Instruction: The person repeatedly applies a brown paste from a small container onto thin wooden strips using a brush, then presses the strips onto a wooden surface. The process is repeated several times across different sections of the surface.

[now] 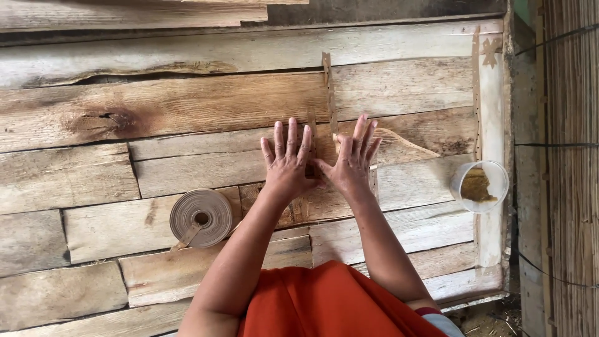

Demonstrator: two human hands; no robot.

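Note:
My left hand (pixel 287 159) and my right hand (pixel 354 159) lie flat, fingers spread, side by side on a rough wooden plank table (pixel 187 106). Both press down on a thin brown paper strip (pixel 328 93) that runs away from me between the hands. A curved piece of the same strip (pixel 409 140) arcs out to the right of my right hand. Neither hand grips anything.
A roll of brown paper tape (pixel 201 217) stands on edge to the left of my left forearm. A clear plastic cup (pixel 479 185) with brown paste sits at the right, on a pale upright board (pixel 490 112). A reed mat wall (pixel 571 168) borders the right side.

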